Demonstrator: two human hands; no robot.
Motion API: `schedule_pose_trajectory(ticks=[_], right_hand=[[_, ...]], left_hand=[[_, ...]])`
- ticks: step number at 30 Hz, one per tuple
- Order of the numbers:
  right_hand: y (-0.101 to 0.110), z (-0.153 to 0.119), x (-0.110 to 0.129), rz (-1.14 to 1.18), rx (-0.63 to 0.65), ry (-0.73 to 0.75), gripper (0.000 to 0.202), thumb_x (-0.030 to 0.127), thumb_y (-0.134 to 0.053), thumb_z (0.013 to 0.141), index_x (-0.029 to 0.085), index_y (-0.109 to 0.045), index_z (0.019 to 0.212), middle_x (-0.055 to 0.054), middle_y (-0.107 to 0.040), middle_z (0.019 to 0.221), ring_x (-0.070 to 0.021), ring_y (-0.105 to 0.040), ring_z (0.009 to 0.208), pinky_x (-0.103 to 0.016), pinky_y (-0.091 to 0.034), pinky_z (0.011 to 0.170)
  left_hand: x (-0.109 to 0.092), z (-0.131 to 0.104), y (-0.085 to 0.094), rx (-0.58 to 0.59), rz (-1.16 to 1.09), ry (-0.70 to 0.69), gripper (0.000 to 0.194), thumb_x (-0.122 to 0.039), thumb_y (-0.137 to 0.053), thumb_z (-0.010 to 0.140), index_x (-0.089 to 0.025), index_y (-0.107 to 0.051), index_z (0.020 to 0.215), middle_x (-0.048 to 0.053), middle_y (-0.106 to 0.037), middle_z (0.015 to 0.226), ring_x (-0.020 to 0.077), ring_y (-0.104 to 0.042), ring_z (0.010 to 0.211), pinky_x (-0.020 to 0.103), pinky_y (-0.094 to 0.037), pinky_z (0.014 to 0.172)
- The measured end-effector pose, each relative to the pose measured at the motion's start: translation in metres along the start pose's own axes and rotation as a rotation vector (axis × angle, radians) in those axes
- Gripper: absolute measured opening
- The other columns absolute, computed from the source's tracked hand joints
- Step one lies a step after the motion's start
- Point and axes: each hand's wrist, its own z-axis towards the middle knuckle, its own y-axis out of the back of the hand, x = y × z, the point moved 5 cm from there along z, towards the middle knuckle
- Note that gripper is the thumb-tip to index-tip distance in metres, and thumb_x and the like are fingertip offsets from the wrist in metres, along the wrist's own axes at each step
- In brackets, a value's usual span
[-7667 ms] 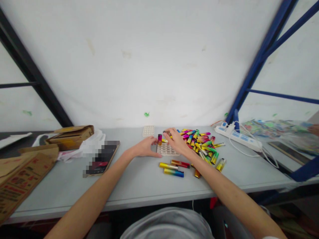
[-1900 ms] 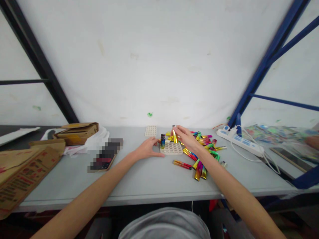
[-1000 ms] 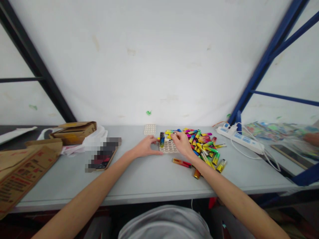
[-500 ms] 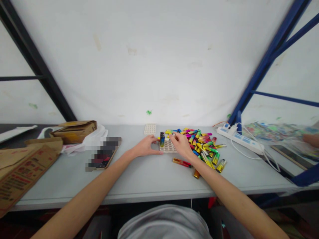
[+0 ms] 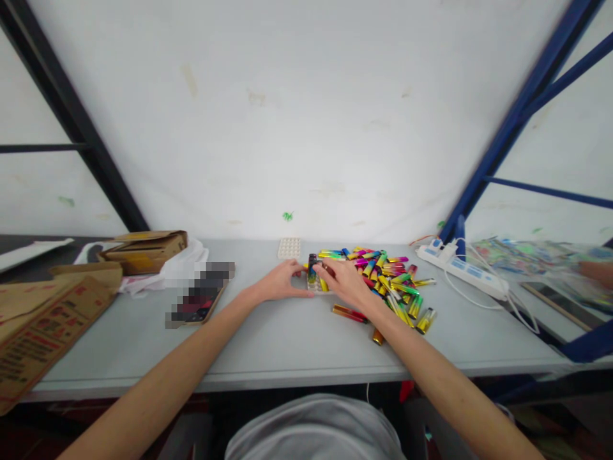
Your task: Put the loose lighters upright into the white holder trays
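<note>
A pale tray with round holes (image 5: 312, 287) lies on the grey table, with dark-topped shiny lighters (image 5: 312, 271) upright at its left side. My left hand (image 5: 286, 281) is at the tray's left edge, thumb and fingers curved around it. My right hand (image 5: 342, 279) is over the tray, fingers closed on a yellow lighter (image 5: 324, 285) beside the upright ones, and covers much of the tray. A pile of shiny multicoloured lighters (image 5: 387, 275) lies right of my right hand. A red lighter (image 5: 349, 313) lies in front of it.
A second holed tray (image 5: 289, 248) is near the wall. To the left are a phone (image 5: 204, 297), a plastic bag (image 5: 191, 259) and cardboard boxes (image 5: 148, 250). A power strip (image 5: 464, 271) with cables, another phone (image 5: 558, 303) and a person's hand (image 5: 598, 271) are at the right.
My right hand has moved slightly left to the upright lighters, and a yellow lighter now shows under its fingers. My left hand stays at the tray's edge.
</note>
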Motion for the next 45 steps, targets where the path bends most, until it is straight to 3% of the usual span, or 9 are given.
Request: schedule_pose_trajectory(ticks=[8,20,24,27,30,35,42,45], right_hand=[[-0.008,0.001,0.000,-0.052,0.092,0.040,0.027,0.035,-0.051,0.104,0.017,-0.059,0.086,-0.004,-0.065,0.078,-0.0178,-0.058,0.071,-0.028,-0.038,0.067],[-0.007,-0.004,0.005,-0.220,0.256,0.072,0.024,0.037,-0.054,0.102,0.016,-0.065,0.100,-0.011,-0.068,0.096,-0.0232,-0.063,0.089,-0.032,-0.044,0.078],[0.006,-0.008,0.002,-0.113,0.300,0.052,0.026,0.039,-0.054,0.102,0.017,-0.066,0.098,-0.008,-0.068,0.092,-0.0212,-0.062,0.087,-0.031,-0.044,0.079],[0.022,-0.021,-0.001,-0.081,0.379,0.022,0.020,0.036,-0.059,0.099,0.018,-0.067,0.095,-0.006,-0.068,0.087,-0.0203,-0.061,0.082,-0.030,-0.044,0.076],[0.037,-0.043,-0.002,-0.153,0.430,0.024,0.022,0.039,-0.067,0.094,0.017,-0.069,0.096,-0.010,-0.067,0.098,-0.0244,-0.061,0.095,-0.034,-0.044,0.084],[0.043,-0.072,0.003,-0.144,0.473,0.024,0.017,0.035,-0.066,0.094,0.018,-0.068,0.093,-0.010,-0.064,0.105,-0.0262,-0.059,0.105,-0.038,-0.043,0.094],[0.047,-0.057,-0.004,0.141,0.370,-0.122,0.028,0.043,-0.045,0.104,0.020,-0.060,0.110,-0.001,-0.067,0.079,-0.0185,-0.061,0.071,-0.029,-0.045,0.070],[0.052,-0.041,-0.014,0.219,0.189,-0.142,0.034,0.045,-0.044,0.103,0.020,-0.066,0.106,-0.005,-0.071,0.090,-0.0202,-0.063,0.082,-0.031,-0.046,0.078]], left_hand=[[-0.002,0.000,0.001,-0.005,0.000,-0.003,0.070,-0.072,-0.074,0.068,-0.016,-0.073,0.110,0.009,-0.067,0.098,0.0259,-0.062,0.089,0.034,-0.050,0.081],[-0.002,0.000,0.000,-0.003,0.000,-0.026,0.070,-0.071,-0.074,0.070,-0.015,-0.072,0.112,0.010,-0.068,0.099,0.0263,-0.062,0.091,0.035,-0.050,0.083],[-0.002,-0.001,0.000,-0.007,0.011,-0.017,0.072,-0.072,-0.073,0.070,-0.014,-0.072,0.112,0.011,-0.067,0.100,0.0267,-0.063,0.091,0.036,-0.051,0.084],[-0.002,0.000,0.000,-0.010,0.002,-0.008,0.073,-0.072,-0.075,0.068,-0.014,-0.072,0.113,0.010,-0.068,0.098,0.0270,-0.064,0.090,0.036,-0.052,0.083],[-0.003,0.000,0.000,-0.014,-0.005,-0.010,0.074,-0.072,-0.075,0.068,-0.015,-0.072,0.114,0.010,-0.068,0.098,0.0264,-0.063,0.089,0.037,-0.053,0.083],[-0.005,0.000,0.001,-0.017,-0.011,-0.012,0.074,-0.072,-0.075,0.068,-0.015,-0.072,0.116,0.010,-0.068,0.100,0.0260,-0.063,0.089,0.036,-0.053,0.083],[-0.005,0.000,0.001,0.008,0.021,0.001,0.075,-0.071,-0.074,0.069,-0.014,-0.072,0.117,0.011,-0.068,0.099,0.0276,-0.064,0.092,0.037,-0.053,0.085],[-0.005,0.000,0.001,0.006,0.001,-0.004,0.074,-0.071,-0.074,0.069,-0.015,-0.071,0.117,0.010,-0.068,0.100,0.0271,-0.064,0.092,0.036,-0.053,0.085]])
